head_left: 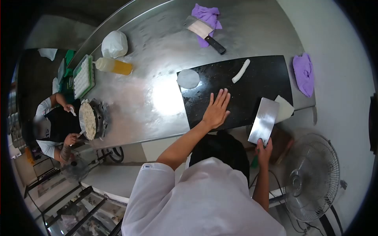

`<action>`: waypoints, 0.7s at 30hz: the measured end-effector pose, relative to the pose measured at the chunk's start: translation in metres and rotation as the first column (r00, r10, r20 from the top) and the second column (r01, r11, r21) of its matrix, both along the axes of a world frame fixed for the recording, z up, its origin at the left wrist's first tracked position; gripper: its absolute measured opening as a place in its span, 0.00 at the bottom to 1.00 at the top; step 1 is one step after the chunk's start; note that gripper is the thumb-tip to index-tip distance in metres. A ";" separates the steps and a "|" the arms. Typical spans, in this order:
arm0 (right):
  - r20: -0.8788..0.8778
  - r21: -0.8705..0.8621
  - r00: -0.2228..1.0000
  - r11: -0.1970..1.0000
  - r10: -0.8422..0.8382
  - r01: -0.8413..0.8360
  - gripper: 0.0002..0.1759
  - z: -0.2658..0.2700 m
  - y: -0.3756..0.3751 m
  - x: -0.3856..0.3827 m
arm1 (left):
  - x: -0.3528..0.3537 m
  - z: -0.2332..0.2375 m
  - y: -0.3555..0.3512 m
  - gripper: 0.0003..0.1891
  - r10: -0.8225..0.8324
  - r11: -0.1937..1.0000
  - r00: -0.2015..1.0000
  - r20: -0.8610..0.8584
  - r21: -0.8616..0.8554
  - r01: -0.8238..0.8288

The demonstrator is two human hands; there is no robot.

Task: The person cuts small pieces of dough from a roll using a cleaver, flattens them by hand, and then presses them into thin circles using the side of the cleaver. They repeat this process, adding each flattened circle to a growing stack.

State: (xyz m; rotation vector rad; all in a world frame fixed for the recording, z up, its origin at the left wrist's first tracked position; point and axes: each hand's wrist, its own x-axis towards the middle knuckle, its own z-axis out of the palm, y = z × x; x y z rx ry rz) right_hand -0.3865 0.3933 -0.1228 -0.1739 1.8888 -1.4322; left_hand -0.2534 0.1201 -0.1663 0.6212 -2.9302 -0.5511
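My left hand lies palm down on the black board, fingers spread, with nothing in it. My right hand grips the handle of a wide metal cleaver, whose blade lies over the board's front right corner. Beside the blade is a pale dough piece at the board's edge. A white dough strip rests near the back of the board. Toward the board's back left corner sits a thin, round, whitish disc.
Behind the board, a second cleaver lies on a purple cloth. Another purple cloth is at right. A squeeze bottle, white bag and tray stand left. A co-worker handles a round pan. A fan stands front right.
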 end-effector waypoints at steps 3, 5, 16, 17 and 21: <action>0.014 -0.006 1.000 1.000 0.006 -0.006 0.11 0.003 0.001 -0.004 | -0.029 -0.005 0.002 0.59 0.118 0.991 0.992 -0.051 0.067 -0.115; 0.015 -0.032 1.000 0.999 0.009 -0.009 0.11 -0.001 0.002 -0.011 | -0.052 -0.001 -0.005 0.60 0.300 0.953 0.954 -0.011 -0.034 -0.300; -0.035 -0.037 0.999 0.999 0.007 -0.009 0.12 0.000 0.017 0.016 | 0.027 -0.003 -0.120 0.39 0.629 0.653 0.547 -0.553 -0.006 -0.757; -0.057 -0.029 0.998 1.000 -0.013 0.011 0.12 -0.006 0.019 0.020 | 0.040 -0.001 -0.142 0.44 0.807 0.537 0.458 -0.373 0.140 -0.832; -0.077 -0.040 0.997 0.999 0.005 -0.008 0.13 -0.008 0.017 0.041 | 0.061 0.018 -0.173 0.26 0.861 0.473 0.508 0.028 0.327 -0.819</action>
